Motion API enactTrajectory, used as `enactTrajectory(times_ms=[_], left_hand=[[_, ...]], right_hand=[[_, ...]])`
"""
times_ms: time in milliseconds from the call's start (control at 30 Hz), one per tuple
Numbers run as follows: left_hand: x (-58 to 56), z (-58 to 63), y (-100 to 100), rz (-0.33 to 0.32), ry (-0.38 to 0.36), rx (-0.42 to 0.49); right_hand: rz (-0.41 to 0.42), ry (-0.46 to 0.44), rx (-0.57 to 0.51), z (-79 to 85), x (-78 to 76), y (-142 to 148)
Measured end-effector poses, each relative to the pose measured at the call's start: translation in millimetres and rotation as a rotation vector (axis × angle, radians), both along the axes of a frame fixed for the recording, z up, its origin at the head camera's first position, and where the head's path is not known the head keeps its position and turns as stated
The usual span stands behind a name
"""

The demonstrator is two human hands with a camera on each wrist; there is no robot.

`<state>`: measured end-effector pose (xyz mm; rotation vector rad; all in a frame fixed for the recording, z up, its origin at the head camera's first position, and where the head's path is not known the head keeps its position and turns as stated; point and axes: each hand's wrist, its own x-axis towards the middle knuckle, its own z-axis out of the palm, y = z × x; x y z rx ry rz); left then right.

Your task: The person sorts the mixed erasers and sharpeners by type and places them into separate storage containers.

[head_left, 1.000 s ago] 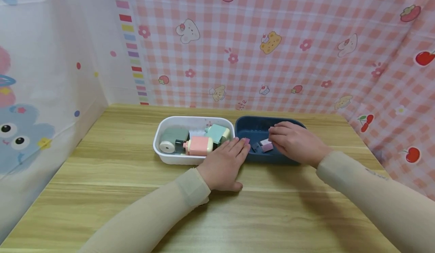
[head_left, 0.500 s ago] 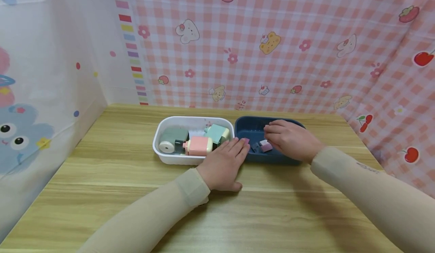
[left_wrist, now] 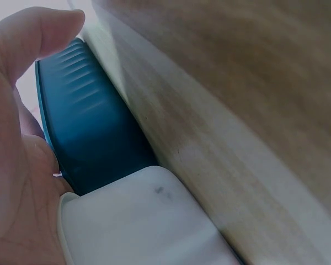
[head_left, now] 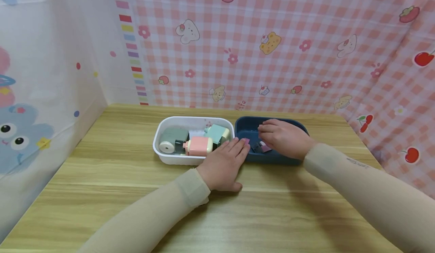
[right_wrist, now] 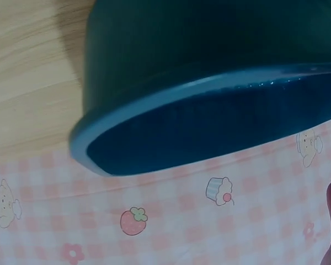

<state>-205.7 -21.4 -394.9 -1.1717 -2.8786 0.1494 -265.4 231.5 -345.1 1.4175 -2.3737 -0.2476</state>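
Note:
My left hand [head_left: 222,165] lies with straight fingers over the front rims where the white bin [head_left: 176,160] meets the dark blue bin [head_left: 275,159]. Beside its fingertips a small pink piece [head_left: 247,141] shows. Over the blue bin hovers my right hand [head_left: 286,138], fingers bent and close together; whether they pinch anything is hidden. Beneath it, a small pink-and-white block [head_left: 264,147] and a dark grey piece [head_left: 257,147] lie in the bin, partly covered. In the left wrist view, the left palm [left_wrist: 16,182] stands against the bins' sides.
The white bin holds a pink-and-cream bottle-shaped item [head_left: 198,146], a mint-and-cream one [head_left: 216,132], a grey-green one [head_left: 173,135] and a white disc [head_left: 167,147]. Both bins stand side by side on a wooden table [head_left: 272,215] before a checked cloth [head_left: 289,68].
My right hand has shifted left over the blue bin and now covers more of the pink-and-white block. The left hand has stayed in place.

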Motion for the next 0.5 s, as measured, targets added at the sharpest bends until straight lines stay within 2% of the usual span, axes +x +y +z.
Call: enactTrajectory(times_ms=[500], left_hand=[[-0.4,-0.5,-0.1,0.001,0.001,-0.008]], right_hand=[[0.032,0.023,0.026,-4.4,-6.4,-11.0]])
